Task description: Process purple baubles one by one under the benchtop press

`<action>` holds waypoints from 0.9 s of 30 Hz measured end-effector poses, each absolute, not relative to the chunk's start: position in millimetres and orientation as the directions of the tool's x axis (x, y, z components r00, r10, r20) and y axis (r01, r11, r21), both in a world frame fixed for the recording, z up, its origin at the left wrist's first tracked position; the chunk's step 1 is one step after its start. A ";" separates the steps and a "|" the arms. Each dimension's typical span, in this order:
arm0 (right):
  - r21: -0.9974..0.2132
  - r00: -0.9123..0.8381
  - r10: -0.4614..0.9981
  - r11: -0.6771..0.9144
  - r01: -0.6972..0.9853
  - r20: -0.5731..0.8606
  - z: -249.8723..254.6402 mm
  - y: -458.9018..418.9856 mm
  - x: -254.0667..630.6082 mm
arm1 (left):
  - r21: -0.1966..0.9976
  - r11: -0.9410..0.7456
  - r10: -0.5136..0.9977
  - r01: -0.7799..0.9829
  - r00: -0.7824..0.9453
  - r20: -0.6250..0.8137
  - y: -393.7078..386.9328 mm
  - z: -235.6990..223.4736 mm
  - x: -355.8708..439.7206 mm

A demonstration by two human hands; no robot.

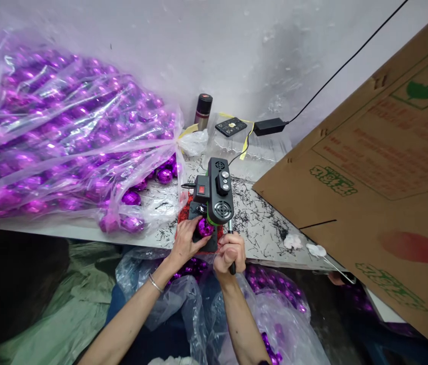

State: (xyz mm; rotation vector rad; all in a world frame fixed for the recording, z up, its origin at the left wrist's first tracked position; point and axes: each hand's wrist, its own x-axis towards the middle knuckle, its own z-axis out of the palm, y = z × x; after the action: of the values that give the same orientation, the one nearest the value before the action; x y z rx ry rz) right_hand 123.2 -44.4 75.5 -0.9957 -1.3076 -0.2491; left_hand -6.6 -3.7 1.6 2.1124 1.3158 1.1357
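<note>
My left hand (184,242) pinches a shiny purple ball (204,227) and holds it under the head of a small black and green machine (216,191) at the front edge of the table. My right hand (230,254) is closed in a fist round the machine's black lever handle (231,248), which hangs down in front. A bracelet sits on my left wrist. The machine stands on a red mat (184,213). Its cable runs back to a black power adapter (269,126) by the wall.
A big clear bag of purple balls (54,137) fills the table's left. More purple balls lie in a plastic bag (274,294) on my lap. A large cardboard box (384,167) leans in at the right. A dark flask (202,110) and remote (231,126) stand near the wall. Black shreds litter the table (259,228).
</note>
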 end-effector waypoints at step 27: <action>-0.519 0.299 0.431 0.615 0.593 0.852 96.1 -51.9 131.4 | 0.667 -0.458 0.840 0.588 0.041 0.541 28.0 37.1 -74.7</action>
State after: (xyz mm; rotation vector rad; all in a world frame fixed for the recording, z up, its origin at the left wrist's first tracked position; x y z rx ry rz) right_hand 131.4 -51.9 96.1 -0.9763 -1.3229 -0.1346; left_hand -74.7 28.0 37.1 2.0572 1.4601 1.3792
